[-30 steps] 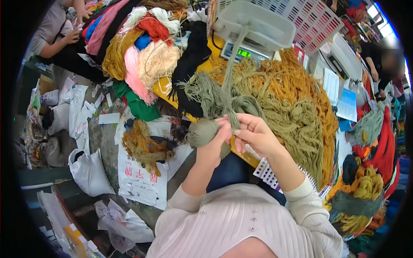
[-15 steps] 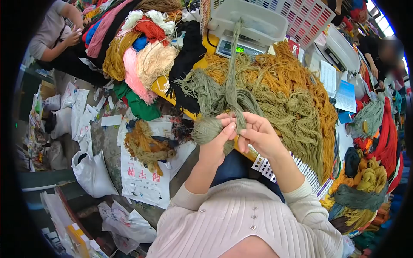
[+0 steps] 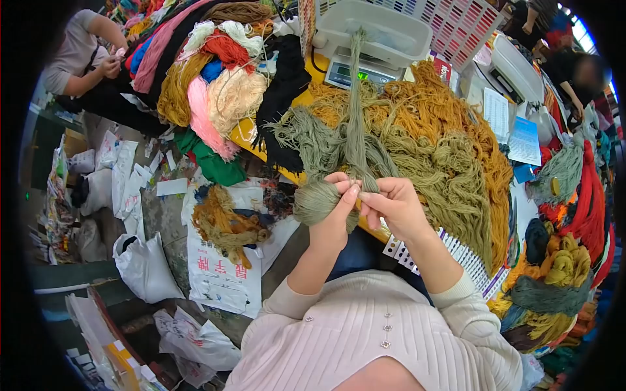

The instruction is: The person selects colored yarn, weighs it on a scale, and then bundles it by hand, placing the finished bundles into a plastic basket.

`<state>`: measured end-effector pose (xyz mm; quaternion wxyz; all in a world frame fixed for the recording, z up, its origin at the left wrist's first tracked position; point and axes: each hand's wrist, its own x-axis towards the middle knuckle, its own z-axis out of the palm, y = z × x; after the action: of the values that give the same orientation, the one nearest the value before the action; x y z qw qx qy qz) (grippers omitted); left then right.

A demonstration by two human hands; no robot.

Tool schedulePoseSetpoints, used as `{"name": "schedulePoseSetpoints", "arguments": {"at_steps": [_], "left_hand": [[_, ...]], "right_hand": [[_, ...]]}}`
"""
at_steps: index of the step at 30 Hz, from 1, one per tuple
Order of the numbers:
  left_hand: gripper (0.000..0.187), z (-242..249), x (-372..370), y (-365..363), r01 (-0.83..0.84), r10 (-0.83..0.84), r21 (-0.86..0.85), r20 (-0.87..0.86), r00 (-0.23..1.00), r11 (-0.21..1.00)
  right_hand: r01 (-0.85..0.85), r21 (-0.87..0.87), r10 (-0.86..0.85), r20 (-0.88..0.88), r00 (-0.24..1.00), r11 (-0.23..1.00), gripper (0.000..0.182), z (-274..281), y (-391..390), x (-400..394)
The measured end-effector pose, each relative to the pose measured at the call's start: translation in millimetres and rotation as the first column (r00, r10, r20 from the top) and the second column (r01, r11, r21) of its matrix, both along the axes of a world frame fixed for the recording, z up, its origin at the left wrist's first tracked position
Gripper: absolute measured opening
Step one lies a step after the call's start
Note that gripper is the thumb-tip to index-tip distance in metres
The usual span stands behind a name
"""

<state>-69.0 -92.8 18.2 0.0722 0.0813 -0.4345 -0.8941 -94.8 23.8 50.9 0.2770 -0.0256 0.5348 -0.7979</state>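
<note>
Fine fingertip handling of the long grey-green yarn hank (image 3: 356, 124) is judged in hand; it is stretched from the hands to the pale translucent plastic tray (image 3: 389, 55) ahead. Strands are pinched by the left hand (image 3: 334, 220), nearly closed; likewise by the right hand (image 3: 402, 210), fingers curled. A steady, snag-free pinch seems called for. Right-ahead, the yellow tabletop (image 3: 245, 132) is covered by an orange-and-olive yarn heap (image 3: 450, 173). Left of the hands, a bulging white plastic sack (image 3: 147, 268) is seen; farther off, a person in a grey top (image 3: 73, 55).

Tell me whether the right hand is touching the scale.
Apart. The head view shows the right hand well short of the scale, with yarn plainly visible in the gap between them.
</note>
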Motion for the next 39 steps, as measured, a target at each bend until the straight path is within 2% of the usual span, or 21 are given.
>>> {"name": "schedulePoseSetpoints", "arguments": {"at_steps": [2,5,11,12,15,17,18,21,22,23,24,25,26,29,30,32,33,34,37,38,39], "left_hand": [[0.011,-3.1,0.8,-1.1,0.012,-0.012,-0.019,-0.016,1.000,1.000],[0.011,4.3,2.9,2.9,-0.009,0.010,0.082,-0.010,1.000,0.997],[0.010,-12.9,0.9,1.3,0.047,-0.077,0.236,0.119,0.990,0.971],[0.010,-12.3,0.3,1.8,0.039,-0.051,0.189,0.060,0.997,0.981],[0.009,-10.2,-5.4,-0.5,0.011,-0.009,0.014,-0.165,0.986,1.000],[0.005,-3.2,-13.6,-10.6,-0.007,-0.048,-0.152,-0.356,0.933,0.988],[0.007,10.2,-13.8,-18.4,0.250,-0.139,0.415,-0.281,0.950,0.875],[0.011,22.0,-15.4,-47.8,0.562,-0.303,0.728,-0.474,0.827,0.394],[0.011,29.4,-14.2,-51.3,0.533,-0.398,0.761,-0.389,0.831,0.369],[0.011,31.0,-9.1,-48.0,0.447,-0.426,0.582,-0.183,0.886,0.679],[0.010,30.9,-3.1,-41.1,0.351,-0.374,0.296,0.020,0.927,0.888],[0.010,29.9,1.7,-36.5,0.264,-0.251,-0.050,0.190,0.949,0.963],[0.010,15.9,3.5,-37.3,0.231,-0.211,-0.237,0.107,0.972,0.944],[0.009,4.7,14.7,-46.7,0.139,-0.103,-0.164,0.215,0.971,0.977],[0.008,0.6,17.2,-52.7,0.125,-0.077,-0.235,0.204,0.976,0.964],[0.007,6.8,22.5,-60.6,0.275,-0.308,0.233,0.116,0.944,0.933],[0.007,9.8,24.7,-63.5,0.339,-0.393,0.444,0.031,0.919,0.829],[0.008,10.7,23.3,-61.9,0.462,-0.462,0.601,-0.168,0.871,0.652],[0.009,24.8,26.8,-32.6,0.461,-0.297,0.838,-0.378,0.877,0.294],[0.008,18.7,24.1,-31.4,0.471,-0.309,0.814,-0.377,0.873,0.340],[0.008,18.4,20.1,-24.9,0.535,-0.293,0.789,-0.457,0.840,0.302]], "right_hand": [[0.026,-0.004,-0.026,0.008,1.000,1.000,0.010,0.3,-0.6,0.8],[0.091,-0.061,-0.089,0.035,0.995,0.994,0.010,-4.1,-2.7,2.2],[0.218,-0.196,-0.190,0.155,0.970,0.956,0.010,-9.1,-1.7,4.1],[0.222,-0.221,-0.188,0.166,0.968,0.950,0.010,-9.4,-0.8,4.4],[0.388,-0.376,-0.154,0.521,0.839,0.841,0.009,-1.9,-4.6,8.6],[0.264,-0.514,0.078,0.552,0.830,0.816,0.008,-19.4,-1.7,18.3],[0.207,-0.580,0.195,0.554,0.810,0.788,0.007,-30.9,1.0,24.7],[-0.153,-0.391,0.339,0.466,0.818,0.908,0.006,-56.9,8.9,46.6],[-0.162,-0.333,0.317,0.490,0.812,0.929,0.008,-63.9,13.4,50.4],[-0.078,-0.307,0.234,0.513,0.826,0.948,0.009,-68.3,20.5,51.1],[0.009,-0.278,0.147,0.535,0.832,0.960,0.009,-71.9,29.8,48.8],[0.097,-0.245,0.057,0.554,0.830,0.965,0.010,-74.2,40.6,45.3],[0.166,-0.231,-0.012,0.550,0.835,0.959,0.010,-73.3,53.1,39.1],[0.350,-0.209,-0.220,0.470,0.855,0.913,0.011,-62.0,93.5,11.4],[0.421,-0.223,-0.281,0.471,0.836,0.879,0.010,-59.2,106.3,3.0],[0.498,-0.217,-0.363,0.458,0.812,0.839,0.009,-49.1,115.0,-8.4],[0.512,-0.193,-0.391,0.442,0.807,0.837,0.009,-41.4,114.6,-10.2],[0.432,-0.164,-0.346,0.383,0.856,0.887,0.009,-34.4,110.5,-9.9],[0.077,0.178,-0.098,0.113,0.989,0.981,0.011,-23.4,89.1,1.0],[-0.062,0.220,0.051,0.056,0.997,0.973,0.011,-21.4,84.3,3.7],[-0.051,0.246,0.046,0.025,0.999,0.968,0.012,-23.3,89.3,6.5]]}}
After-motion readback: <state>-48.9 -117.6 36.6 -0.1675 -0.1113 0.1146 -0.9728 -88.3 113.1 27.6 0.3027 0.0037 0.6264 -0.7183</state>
